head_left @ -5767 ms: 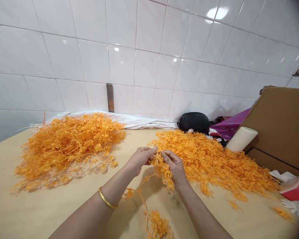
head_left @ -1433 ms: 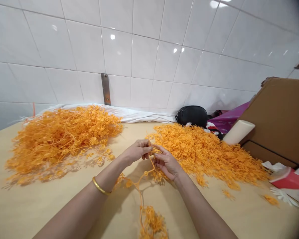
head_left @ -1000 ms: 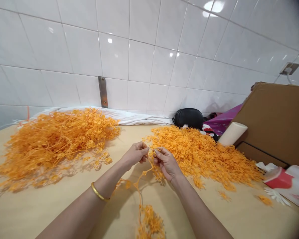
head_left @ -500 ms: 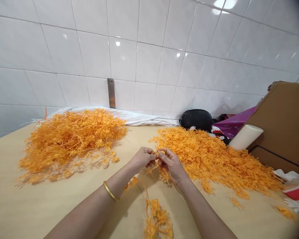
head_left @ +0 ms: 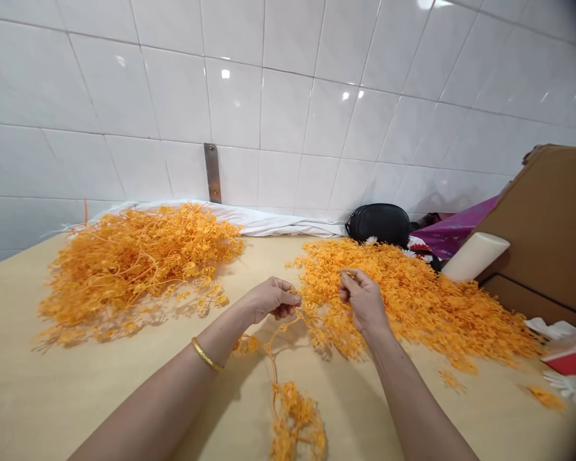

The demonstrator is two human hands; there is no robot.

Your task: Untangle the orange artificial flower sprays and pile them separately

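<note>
My left hand [head_left: 274, 299], with a gold bangle on its wrist, pinches a thin orange stem near the middle of the table. The orange branch [head_left: 295, 416] trails from it down towards the front edge, with clusters of small orange pieces. My right hand [head_left: 363, 299] is over the left side of a pile of small orange pieces [head_left: 427, 307]. Its thumb and fingertips are pressed together, and whatever is between them is too small to name. The two hands are apart.
A heap of orange branches [head_left: 139, 262] lies at the left. Behind the right pile sit a black pouch [head_left: 379, 224], a white roll [head_left: 476, 257] and a cardboard box [head_left: 547, 224]. White cloth [head_left: 278, 224] runs along the tiled wall.
My right hand has moved away from my left hand, to the right over the pile. My left hand has shifted slightly left and still holds the stem.
</note>
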